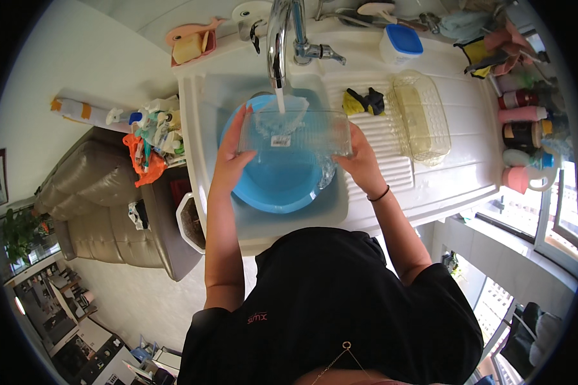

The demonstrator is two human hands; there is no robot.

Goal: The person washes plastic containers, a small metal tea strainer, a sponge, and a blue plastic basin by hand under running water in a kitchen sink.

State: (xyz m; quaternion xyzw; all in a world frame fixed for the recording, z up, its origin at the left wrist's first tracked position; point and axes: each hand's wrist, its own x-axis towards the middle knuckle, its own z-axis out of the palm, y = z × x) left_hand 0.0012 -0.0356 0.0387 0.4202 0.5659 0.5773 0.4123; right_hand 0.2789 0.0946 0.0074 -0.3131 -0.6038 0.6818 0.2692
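A clear, ribbed plastic container (313,132) with a small label is held level under the chrome faucet (276,57). My left hand (232,156) grips its left end, and my right hand (361,156) grips its right end. A stream of water (281,100) falls onto the container and spreads over it, with some running off near my right hand. Below it, a blue plastic basin (279,195) stands in the white sink (265,224). The container hides the basin's middle.
On the ribbed drainboard (390,168) lie a yellow-and-black cloth or glove (363,101) and a yellowish clear plastic basket (421,118). A blue-lidded tub (401,43) stands behind. Soap rests in a pink holder (192,48) at back left. Several bottles (520,114) line the right side.
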